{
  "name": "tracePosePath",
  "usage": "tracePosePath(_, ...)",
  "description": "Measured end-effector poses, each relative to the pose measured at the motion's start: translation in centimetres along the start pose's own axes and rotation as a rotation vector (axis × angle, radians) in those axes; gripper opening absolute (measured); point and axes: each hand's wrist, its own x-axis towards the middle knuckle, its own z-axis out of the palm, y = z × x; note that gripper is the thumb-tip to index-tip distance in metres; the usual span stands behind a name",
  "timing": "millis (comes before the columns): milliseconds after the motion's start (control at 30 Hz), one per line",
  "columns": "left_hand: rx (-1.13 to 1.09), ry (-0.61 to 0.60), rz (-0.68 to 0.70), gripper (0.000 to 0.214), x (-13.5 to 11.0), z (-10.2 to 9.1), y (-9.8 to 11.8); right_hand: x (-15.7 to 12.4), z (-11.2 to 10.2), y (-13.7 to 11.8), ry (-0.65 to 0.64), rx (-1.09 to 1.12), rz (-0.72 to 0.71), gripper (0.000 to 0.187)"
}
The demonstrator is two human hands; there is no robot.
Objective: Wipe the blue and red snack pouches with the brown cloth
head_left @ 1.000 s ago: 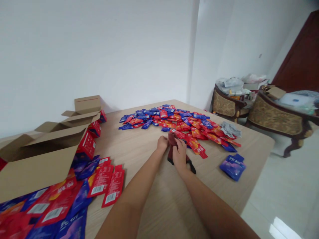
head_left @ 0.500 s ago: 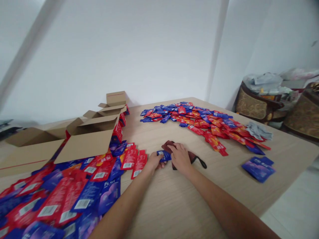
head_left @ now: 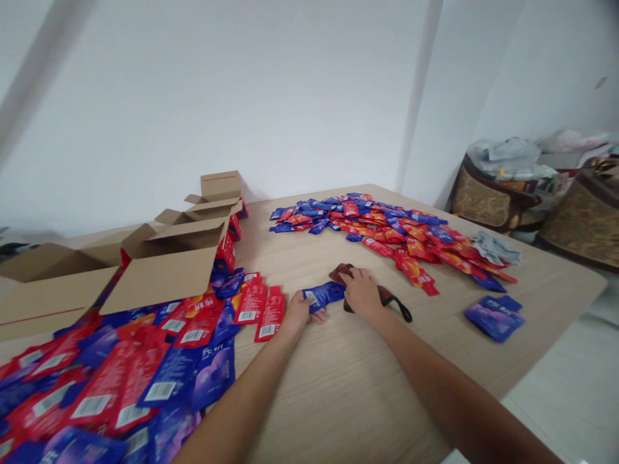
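Note:
My left hand (head_left: 300,312) grips one end of a blue pouch (head_left: 325,295) with a white barcode label. The pouch's other end meets a brown cloth (head_left: 385,295) with a black loop, which my right hand (head_left: 360,290) holds bunched under its fingers. Whether the pouch runs under the cloth is hidden. Two red pouches (head_left: 271,313) lie just left of my left hand. Nearer me on the left spreads a heap of red and blue pouches (head_left: 162,377).
Open cardboard boxes (head_left: 164,274) line the left side. A second pile of pouches (head_left: 387,229) stretches across the back right, with a grey cloth (head_left: 497,249) at its end. One blue pouch (head_left: 495,317) lies near the right edge. Patterned chairs (head_left: 483,196) stand beyond the table.
My right hand and the brown cloth have moved right, away from my left hand. More of the blue pouch now shows between them. The view has shifted slightly.

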Motion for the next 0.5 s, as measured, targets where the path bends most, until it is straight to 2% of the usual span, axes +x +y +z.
tracePosePath(67,-0.058,-0.027,-0.017,0.021,-0.3,0.3,0.1,-0.7,-0.1,-1.1,0.005,0.022,-0.032,0.042)
tracePosePath(200,-0.198,-0.015,0.016,0.029,-0.6,0.5,0.4,-2.6,-0.4,-4.6,0.0,0.099,-0.222,0.042)
tracePosePath(267,-0.223,-0.01,0.036,0.031,-0.6,0.4,0.4,-3.0,-0.5,-5.3,-0.02,0.142,-0.286,0.039)
tracePosePath(367,-0.276,-0.056,0.012,0.03,-0.4,0.2,0.3,-2.5,-0.5,-4.1,-0.043,0.171,-0.277,0.038)
tracePosePath(500,-0.342,-0.053,-0.043,0.025,-0.3,-0.2,0.2,-1.3,-0.2,-0.7,-0.016,0.076,-0.093,0.036)
